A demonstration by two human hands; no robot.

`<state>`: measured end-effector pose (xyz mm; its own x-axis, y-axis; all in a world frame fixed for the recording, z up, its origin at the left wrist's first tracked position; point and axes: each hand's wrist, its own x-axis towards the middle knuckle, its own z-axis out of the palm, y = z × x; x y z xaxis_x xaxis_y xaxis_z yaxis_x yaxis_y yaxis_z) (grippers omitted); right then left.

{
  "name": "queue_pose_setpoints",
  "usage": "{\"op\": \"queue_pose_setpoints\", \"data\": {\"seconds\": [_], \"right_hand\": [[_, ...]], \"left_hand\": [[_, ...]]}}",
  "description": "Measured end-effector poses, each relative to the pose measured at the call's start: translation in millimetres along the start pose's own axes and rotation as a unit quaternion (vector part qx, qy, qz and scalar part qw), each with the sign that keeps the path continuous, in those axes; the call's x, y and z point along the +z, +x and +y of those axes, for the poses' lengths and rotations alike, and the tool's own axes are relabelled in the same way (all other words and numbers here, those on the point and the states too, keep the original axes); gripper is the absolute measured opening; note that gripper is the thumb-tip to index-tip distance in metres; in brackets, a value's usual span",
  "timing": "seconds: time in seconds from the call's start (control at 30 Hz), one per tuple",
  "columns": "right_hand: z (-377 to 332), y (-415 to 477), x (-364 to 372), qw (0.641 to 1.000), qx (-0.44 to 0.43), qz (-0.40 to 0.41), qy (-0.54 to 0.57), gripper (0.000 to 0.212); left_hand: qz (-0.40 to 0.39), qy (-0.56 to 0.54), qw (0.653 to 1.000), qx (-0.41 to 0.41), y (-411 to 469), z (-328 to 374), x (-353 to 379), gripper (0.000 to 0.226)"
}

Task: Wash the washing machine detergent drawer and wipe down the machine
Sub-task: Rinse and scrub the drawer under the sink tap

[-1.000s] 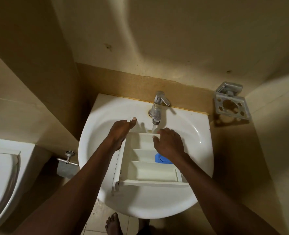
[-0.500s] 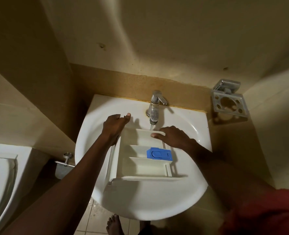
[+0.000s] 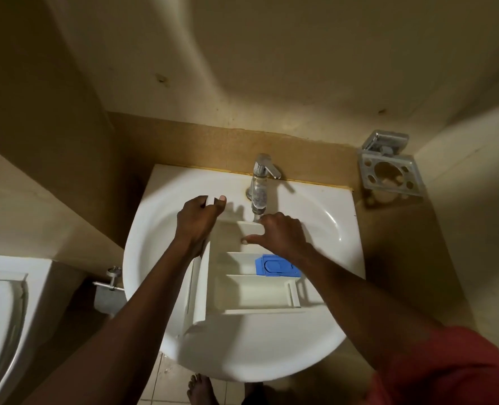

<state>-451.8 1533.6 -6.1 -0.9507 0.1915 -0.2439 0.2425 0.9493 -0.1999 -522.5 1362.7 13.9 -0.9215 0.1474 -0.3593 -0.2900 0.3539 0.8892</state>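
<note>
Looking down from my head, the detergent drawer (image 3: 242, 276) is already out of the machine and lies open side up in the sink (image 3: 315, 346), its far end right under the tap (image 3: 260, 185). A thin stream seems to fall there, though it is faint. I judge I am midway through the washing. I am working on the far compartment, while the near compartments and the blue insert (image 3: 276, 266), sitting in the middle on the right, look yet to be rinsed. The washing machine is not in view, so the wipe-down seems wholly left to do, and I see no cloth or sponge. My left hand (image 3: 197, 220) reaches in from the near left, its fingers curled over the drawer's far left corner and the thumb poking out toward the tap, steadying it. My right hand (image 3: 280, 233) comes across from the near right, knuckles up, its fingers hooked over the far end wall and the thumb stretched into the far compartment.
</note>
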Motion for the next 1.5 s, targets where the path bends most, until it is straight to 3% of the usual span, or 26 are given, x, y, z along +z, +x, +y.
{"op": "queue_pose_setpoints", "data": {"seconds": [0.13,0.37,0.47,0.6,0.7,0.77,0.87,0.93,1.03,1.17,1.33,1.5], "right_hand": [[23,2,-10,0.997,0.056,-0.05,-0.002,0.061],[16,8,-21,0.993,0.077,-0.075,0.038,0.041],[16,4,-18,0.986,0.085,-0.035,0.141,0.037],[11,-6,-12,0.936,0.106,0.085,0.326,0.026],[7,-6,-10,0.889,0.159,0.138,0.408,0.023],[8,-6,-10,0.863,0.201,0.105,0.451,0.024],[9,-10,-11,0.884,0.203,0.023,0.42,0.036],[10,-9,-13,0.881,0.202,0.022,0.428,0.037],[11,-5,-15,0.913,0.182,0.014,0.365,0.022],[13,-1,-15,0.943,0.149,-0.018,0.296,0.024],[10,1,-17,0.933,0.115,-0.08,0.332,0.028],[-6,8,-14,0.918,0.087,-0.125,0.367,0.015]], "left_hand": [[0.013,-0.02,1.0,0.006,1,0,-10,0.07],[0.039,-0.036,0.999,0.003,-1,-1,-14,0.03],[0.041,-0.032,0.999,-0.004,-1,-1,-18,0.031],[0.049,-0.076,0.995,-0.037,-5,1,-25,0.052],[0.067,-0.093,0.993,-0.038,-10,-1,-34,0.044],[0.08,-0.109,0.99,-0.041,-13,-5,-38,0.033],[0.096,-0.107,0.989,-0.045,-19,-9,-40,0.02],[0.09,-0.1,0.989,-0.058,-21,-10,-39,0.021],[0.045,-0.101,0.985,-0.133,-26,-6,-40,0.04],[-0.071,-0.103,0.961,-0.247,-38,-3,-58,0.043],[-0.185,0.062,0.954,-0.226,-34,-13,-92,0.062],[-0.3,0.074,0.93,-0.198,-28,-17,-97,0.072]]}}
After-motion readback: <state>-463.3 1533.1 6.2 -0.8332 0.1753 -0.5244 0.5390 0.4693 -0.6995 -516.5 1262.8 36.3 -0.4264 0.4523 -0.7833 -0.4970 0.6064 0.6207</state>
